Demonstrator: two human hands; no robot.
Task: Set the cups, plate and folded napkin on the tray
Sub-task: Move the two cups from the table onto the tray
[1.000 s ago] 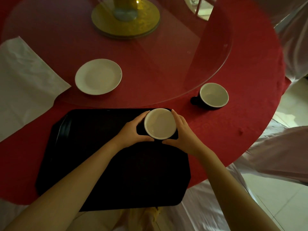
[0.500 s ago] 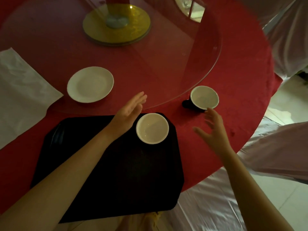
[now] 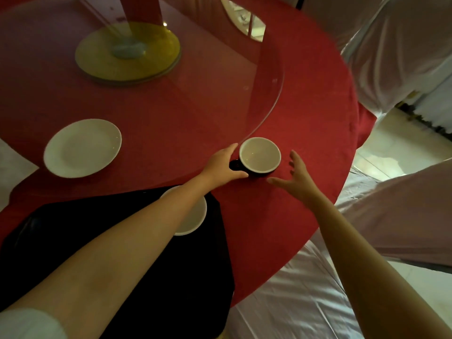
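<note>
One dark cup with a white inside (image 3: 193,216) stands on the black tray (image 3: 137,277) near its far right corner, partly hidden by my left forearm. A second dark cup (image 3: 259,155) sits on the red tablecloth beyond the tray. My left hand (image 3: 221,165) touches that cup's left side by the handle, fingers spread. My right hand (image 3: 297,178) hovers open just right of it, not touching. A white plate (image 3: 82,148) rests on the glass turntable at the left. Only a sliver of the white napkin (image 3: 12,162) shows at the left edge.
A round glass turntable (image 3: 269,104) with a yellow base (image 3: 127,52) covers the table's middle; its rim passes just behind the second cup. White-covered chairs (image 3: 403,57) stand to the right, and white cloth (image 3: 293,289) hangs below the table's edge.
Both hands let go of the cup on the tray and moved forward and right to the second cup. My left hand now touches it; the view shifted right.
</note>
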